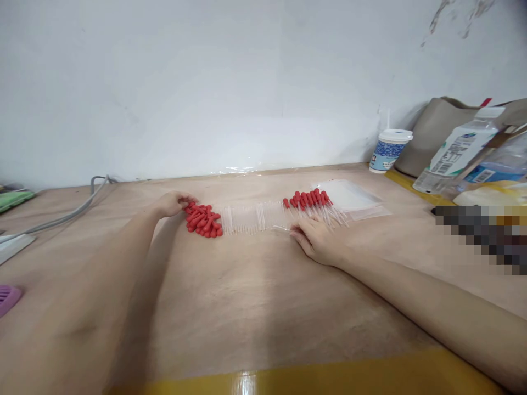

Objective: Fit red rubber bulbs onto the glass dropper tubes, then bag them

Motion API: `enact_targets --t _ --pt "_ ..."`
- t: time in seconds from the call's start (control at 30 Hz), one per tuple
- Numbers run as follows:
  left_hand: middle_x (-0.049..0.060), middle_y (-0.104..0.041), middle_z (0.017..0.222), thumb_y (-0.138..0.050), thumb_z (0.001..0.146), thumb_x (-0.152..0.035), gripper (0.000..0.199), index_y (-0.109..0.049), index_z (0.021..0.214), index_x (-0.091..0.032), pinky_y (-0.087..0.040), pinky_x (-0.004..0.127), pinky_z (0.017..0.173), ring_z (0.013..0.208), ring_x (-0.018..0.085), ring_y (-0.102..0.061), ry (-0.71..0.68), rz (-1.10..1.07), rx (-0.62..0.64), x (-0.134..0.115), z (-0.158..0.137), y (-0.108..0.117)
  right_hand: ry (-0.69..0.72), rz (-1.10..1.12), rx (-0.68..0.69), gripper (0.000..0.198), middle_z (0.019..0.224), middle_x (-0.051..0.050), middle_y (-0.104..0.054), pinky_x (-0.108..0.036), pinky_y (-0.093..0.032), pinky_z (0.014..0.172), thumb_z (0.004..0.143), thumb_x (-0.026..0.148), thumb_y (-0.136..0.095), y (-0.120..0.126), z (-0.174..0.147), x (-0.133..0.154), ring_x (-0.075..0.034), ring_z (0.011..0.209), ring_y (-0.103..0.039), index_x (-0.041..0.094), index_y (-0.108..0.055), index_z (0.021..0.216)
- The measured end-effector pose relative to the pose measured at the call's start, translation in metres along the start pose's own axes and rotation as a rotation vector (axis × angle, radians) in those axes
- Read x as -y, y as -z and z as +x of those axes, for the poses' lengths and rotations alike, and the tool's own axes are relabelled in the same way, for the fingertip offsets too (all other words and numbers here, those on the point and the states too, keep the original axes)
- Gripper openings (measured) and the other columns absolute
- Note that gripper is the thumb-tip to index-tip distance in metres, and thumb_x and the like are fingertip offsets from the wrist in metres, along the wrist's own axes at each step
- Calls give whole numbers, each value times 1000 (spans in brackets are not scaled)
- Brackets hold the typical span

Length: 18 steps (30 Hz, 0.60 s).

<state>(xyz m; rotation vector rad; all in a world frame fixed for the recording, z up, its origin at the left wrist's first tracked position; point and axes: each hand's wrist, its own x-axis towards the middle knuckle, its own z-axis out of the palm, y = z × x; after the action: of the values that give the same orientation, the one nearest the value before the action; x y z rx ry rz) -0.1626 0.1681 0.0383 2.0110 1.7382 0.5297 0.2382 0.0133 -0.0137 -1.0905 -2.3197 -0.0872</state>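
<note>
My left hand (173, 204) is at the upper left edge of a pile of red rubber dropper bulbs (203, 220), its fingers bent and closing on a bulb there. A row of thin clear dropper tubes (247, 218) lies side by side to the right of the pile. My right hand (317, 240) rests low over the row's right end, fingers closed, with a clear tube (282, 227) sticking out leftward from the fingertips. Just beyond it lies a group of droppers fitted with red bulbs (308, 198), their tubes pointing toward me.
Clear plastic bags (349, 195) lie behind the droppers. At the right stand a paper cup (390, 151), a grey bag (428, 131) and a tilted plastic bottle (457, 151). A grey cable (78, 211) and a purple object (8, 299) are at the left. A wall closes the back.
</note>
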Motion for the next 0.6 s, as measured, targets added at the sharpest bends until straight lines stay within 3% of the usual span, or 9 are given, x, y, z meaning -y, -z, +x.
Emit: enact_targets --t 0.2,0.33,0.6 --pt "4 -68 80 -50 53 -18 34 -65 83 -16 -49 28 73 79 21 -62 70 -106 20 0 -11 1 -8 -23 -26 14 78 -5 -60 -29 -35 70 88 23 -39 1 1 1 -17 72 -52 16 -50 84" --pt "3 -66 73 -56 52 -20 28 -65 78 -17 -49 26 64 73 20 -61 134 -208 -3 -4 -15 1 13 -9 -51 13 77 -5 -60 -29 -35 69 88 22 -39 -2 1 -2 -17 71 -52 17 -49 84" --pt "-2 -56 54 -63 56 -17 19 -61 75 -14 -42 23 51 49 12 -50 172 -366 -213 -2 -18 -8 7 5 -42 10 78 -5 -61 -30 -35 70 88 21 -39 -2 0 -2 -17 71 -53 18 -48 85"
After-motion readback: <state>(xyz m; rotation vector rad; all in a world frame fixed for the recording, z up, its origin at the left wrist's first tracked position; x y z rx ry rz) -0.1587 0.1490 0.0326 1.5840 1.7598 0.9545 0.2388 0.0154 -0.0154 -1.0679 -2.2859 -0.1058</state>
